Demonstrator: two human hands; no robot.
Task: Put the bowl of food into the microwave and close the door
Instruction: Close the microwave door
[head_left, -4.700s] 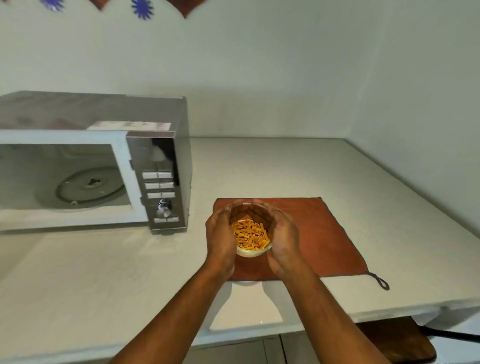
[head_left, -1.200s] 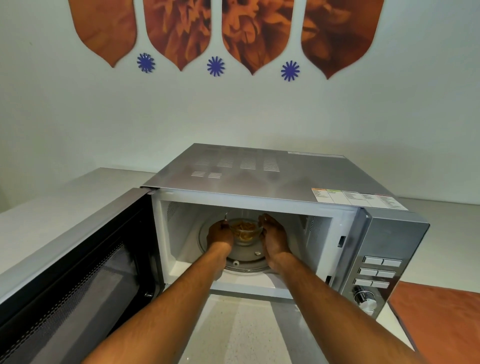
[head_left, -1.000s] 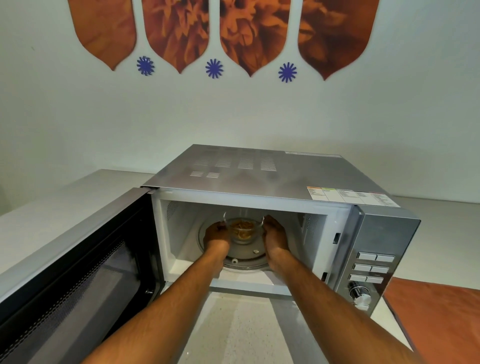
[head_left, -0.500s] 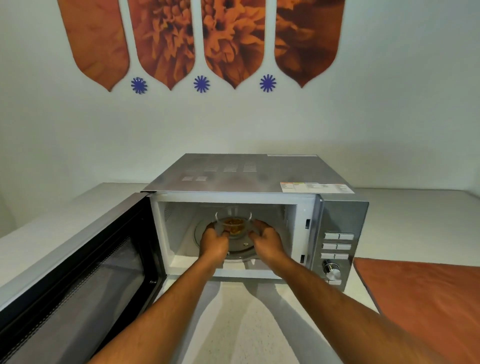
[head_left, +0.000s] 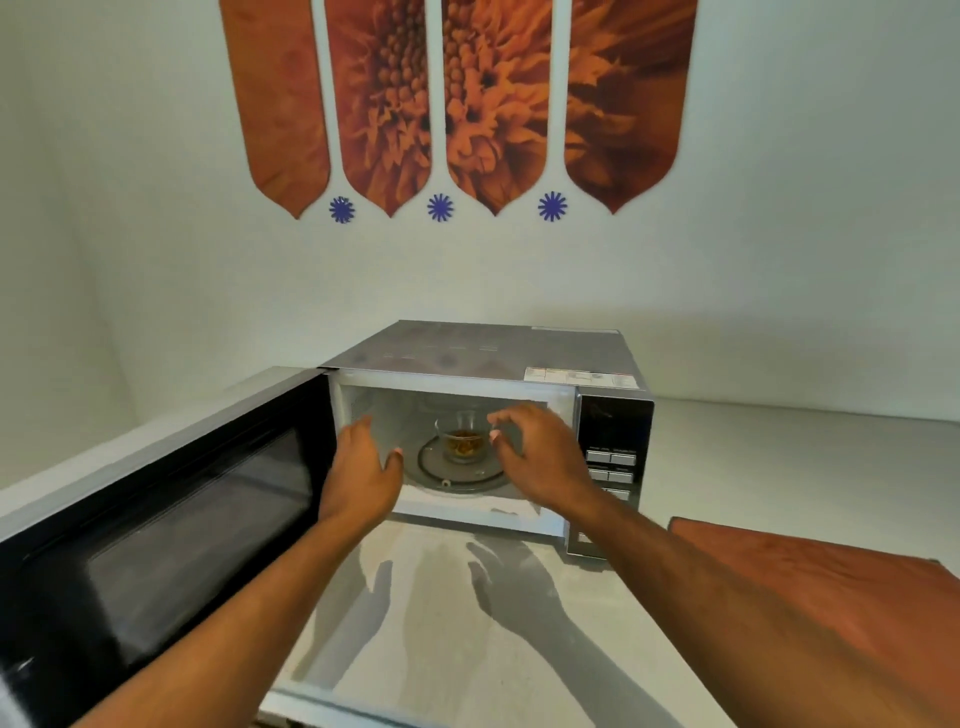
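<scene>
Hands (head_left: 363, 480) withdrawn; bowl (head_left: 464, 436) inside microwave (head_left: 613, 415)

Two bare forearms, no sleeves, left grip (head_left: 363, 475), right grip (head_left: 540, 457)

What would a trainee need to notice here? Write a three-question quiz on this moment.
1. True or false: the bowl sits on the turntable inside the microwave.
2. Multiple choice: the door is A) shut B) swung open to the left C) removed.
3. What does either the left hand or the right hand hold?

Key: 1 true. 2 B. 3 nothing; both are open and clear of the bowl.
</scene>
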